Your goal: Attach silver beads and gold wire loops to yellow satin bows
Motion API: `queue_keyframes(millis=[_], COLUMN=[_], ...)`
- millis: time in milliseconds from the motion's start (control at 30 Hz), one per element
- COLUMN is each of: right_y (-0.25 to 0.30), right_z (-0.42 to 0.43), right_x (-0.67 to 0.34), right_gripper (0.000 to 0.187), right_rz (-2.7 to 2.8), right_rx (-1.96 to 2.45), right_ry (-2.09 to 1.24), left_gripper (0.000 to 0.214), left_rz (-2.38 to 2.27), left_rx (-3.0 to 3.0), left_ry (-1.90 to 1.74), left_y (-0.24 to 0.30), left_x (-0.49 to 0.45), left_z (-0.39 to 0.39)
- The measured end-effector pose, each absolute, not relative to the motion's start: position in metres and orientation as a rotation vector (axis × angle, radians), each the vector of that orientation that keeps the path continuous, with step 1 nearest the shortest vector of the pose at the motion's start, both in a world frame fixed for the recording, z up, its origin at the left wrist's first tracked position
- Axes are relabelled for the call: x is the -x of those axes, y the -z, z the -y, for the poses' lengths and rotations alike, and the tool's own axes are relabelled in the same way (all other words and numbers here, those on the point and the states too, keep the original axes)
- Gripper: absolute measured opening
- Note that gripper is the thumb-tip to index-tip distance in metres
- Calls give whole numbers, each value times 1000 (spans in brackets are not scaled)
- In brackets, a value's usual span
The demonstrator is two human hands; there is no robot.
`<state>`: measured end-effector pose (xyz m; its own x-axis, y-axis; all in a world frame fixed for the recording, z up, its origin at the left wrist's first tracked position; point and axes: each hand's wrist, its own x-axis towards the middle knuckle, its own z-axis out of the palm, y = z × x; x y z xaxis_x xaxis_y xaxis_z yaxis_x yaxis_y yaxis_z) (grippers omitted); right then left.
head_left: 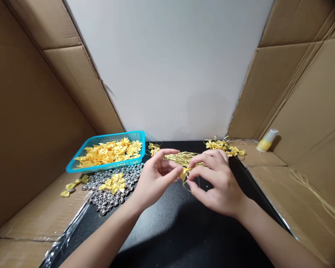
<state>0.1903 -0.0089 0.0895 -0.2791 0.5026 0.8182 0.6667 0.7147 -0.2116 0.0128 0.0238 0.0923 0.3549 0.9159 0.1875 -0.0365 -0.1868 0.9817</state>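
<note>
Between my two hands, above the black table, is a small yellow ribbon bow (185,172) with a thin gold cord (186,186) looping below it. My left hand (163,174) pinches the bow's left side between thumb and fingers. From the other side, my right hand (213,178) has its thumb and index finger closed at the cord, just under the bow. Behind the hands lies a bundle of gold cords (181,158), partly covered by the fingers. The exact spot where the cord meets the bow is too small to make out.
A blue basket (106,165) full of yellow bows stands at the back left. Silver beads (107,204) spread before it, with several bows (115,183) on top. Bows with cords (220,146) lie at the back right, near a yellow-white cone spool (267,140). Cardboard walls flank the table.
</note>
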Motion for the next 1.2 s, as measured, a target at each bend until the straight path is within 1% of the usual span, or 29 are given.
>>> queue_keyframes(millis=[133,267,433,500,600,700,933,1100,1200], right_y=[-93,-90,-75,-70,-67,-69,-71,-76,-80], right_z=[10,6,-4,-7,-10,-13,-13,-10,-9], right_x=[-194,-198,-197,-196,-195,-195,-196,-198,-200], right_gripper=[13,14,11,12,11,16,22,21,21], right_rz=[1999,1918,1658,1545,1411,1286,1251,1292,1299], right_rx=[856,819,775,789,805,822,869,882,899], right_ry=[75,-106,-534,-692,-898,-1053,-1106,-1045,-1019], left_gripper=[36,35,34,28,12,9,7,16,17], left_rz=[-860,-910,-921,-913,-905,-931,-885,-846,-862], left_rx=[-1545,-1569,-1519,-1508,-1506,-1455,-1381,-1384,-1407], left_ry=[-1083,-1095,-1071,-1047,-991,-935,-843,-843,-856], left_y=[-88,-84,-76,-74,-72,-73,-72,-66,-63], left_x=[-11,-12,-15,-17,-20,-22,-24,-21,-20], left_z=[-28,-34,-40,-42,-42,-41,-40,-42,-43])
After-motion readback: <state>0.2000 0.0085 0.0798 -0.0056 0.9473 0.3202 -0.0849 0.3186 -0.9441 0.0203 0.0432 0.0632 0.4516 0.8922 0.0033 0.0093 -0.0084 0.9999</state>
